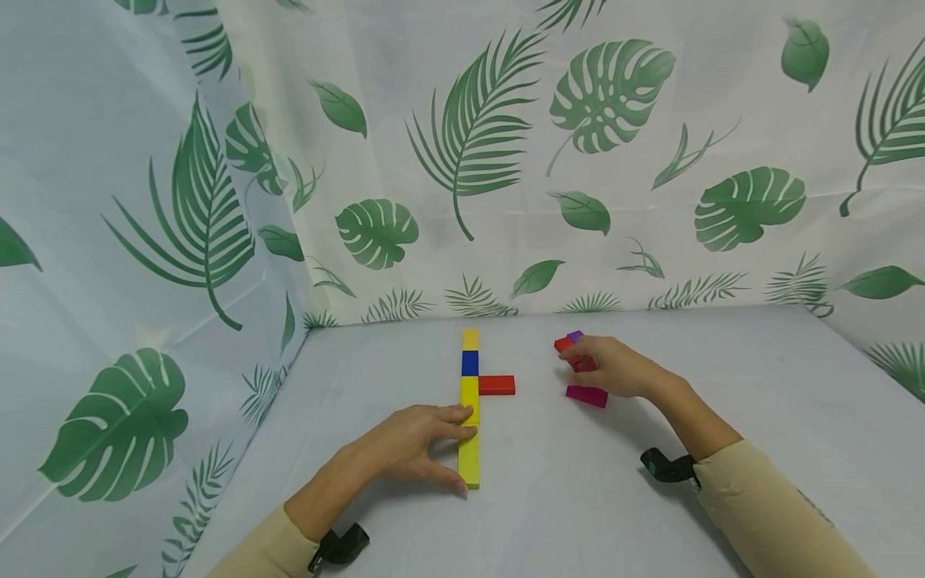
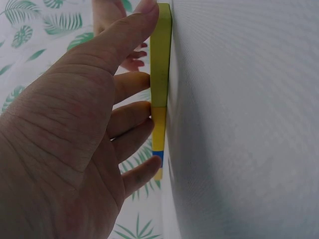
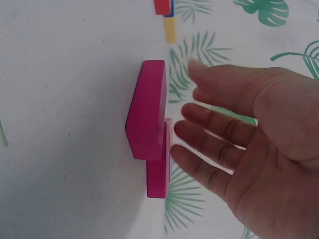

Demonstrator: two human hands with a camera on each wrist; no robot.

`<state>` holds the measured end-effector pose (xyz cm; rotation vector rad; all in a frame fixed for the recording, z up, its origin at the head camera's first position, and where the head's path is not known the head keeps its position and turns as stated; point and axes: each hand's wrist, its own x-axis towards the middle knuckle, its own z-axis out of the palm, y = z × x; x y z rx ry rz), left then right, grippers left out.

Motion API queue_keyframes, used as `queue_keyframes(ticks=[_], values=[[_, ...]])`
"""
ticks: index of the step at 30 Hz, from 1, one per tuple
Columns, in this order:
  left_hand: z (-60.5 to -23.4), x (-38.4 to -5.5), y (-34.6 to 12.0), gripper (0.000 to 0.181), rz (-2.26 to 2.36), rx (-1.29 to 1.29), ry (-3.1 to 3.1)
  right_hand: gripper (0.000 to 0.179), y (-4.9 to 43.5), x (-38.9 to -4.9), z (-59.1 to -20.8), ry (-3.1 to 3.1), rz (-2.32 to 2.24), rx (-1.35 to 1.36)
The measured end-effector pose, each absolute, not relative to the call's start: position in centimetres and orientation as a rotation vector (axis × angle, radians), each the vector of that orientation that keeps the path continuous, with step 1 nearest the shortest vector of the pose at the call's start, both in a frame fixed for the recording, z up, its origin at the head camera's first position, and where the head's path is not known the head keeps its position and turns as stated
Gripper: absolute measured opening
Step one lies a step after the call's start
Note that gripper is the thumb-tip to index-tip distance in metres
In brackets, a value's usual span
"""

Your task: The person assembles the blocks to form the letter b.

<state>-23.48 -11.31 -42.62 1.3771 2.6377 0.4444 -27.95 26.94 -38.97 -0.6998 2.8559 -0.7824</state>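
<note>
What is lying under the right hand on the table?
Under the right hand lie a magenta rectangular block, a red block and a purple block; the palm may cover others.

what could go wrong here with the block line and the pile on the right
1. The left hand presses straight fingers against the side of the long yellow block; a stronger push might skew the line with the blue block and red block.
2. The right hand reaches over loosely piled blocks; the magenta block lies partly over another, so a brush could knock it off.
</note>
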Motion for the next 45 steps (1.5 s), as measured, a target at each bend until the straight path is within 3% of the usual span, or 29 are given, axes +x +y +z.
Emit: queue_keyframes(ticks=[45], values=[[-42.66, -23.54, -11.24, 0.083, 0.433, 1.372, 2.634, 0.030, 26.58, -27.97, -38.85, 2.735, -0.698, -0.593]])
